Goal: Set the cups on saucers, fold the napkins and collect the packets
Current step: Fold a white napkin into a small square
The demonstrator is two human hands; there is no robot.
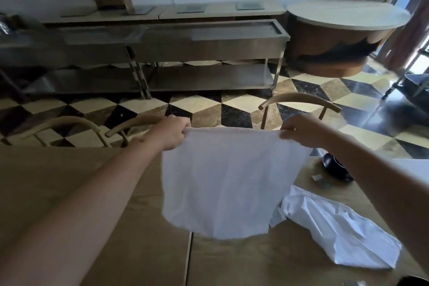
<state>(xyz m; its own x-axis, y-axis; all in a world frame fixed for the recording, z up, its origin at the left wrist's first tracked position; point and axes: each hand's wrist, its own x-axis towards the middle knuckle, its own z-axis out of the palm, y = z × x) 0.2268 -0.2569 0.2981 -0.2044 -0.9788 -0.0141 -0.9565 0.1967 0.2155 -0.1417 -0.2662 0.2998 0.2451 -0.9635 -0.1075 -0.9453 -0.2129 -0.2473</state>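
Observation:
A white napkin [227, 181] hangs spread in the air above the wooden table [69, 181]. My left hand [170, 133] pinches its top left corner and my right hand [301, 129] pinches its top right corner. A second white napkin [336, 227] lies crumpled on the table to the right. Beyond it sits a dark cup on a dark saucer [335, 166], partly hidden by my right forearm. Small packets [321, 181] lie on the table just in front of the cup.
Curved wooden chair backs [299, 97] stand along the table's far edge. Behind them are a checkered tile floor, steel shelving [197, 46] and a round white-topped counter [348, 16]. A seam [189, 258] splits the table top. A dark object shows at the bottom right edge.

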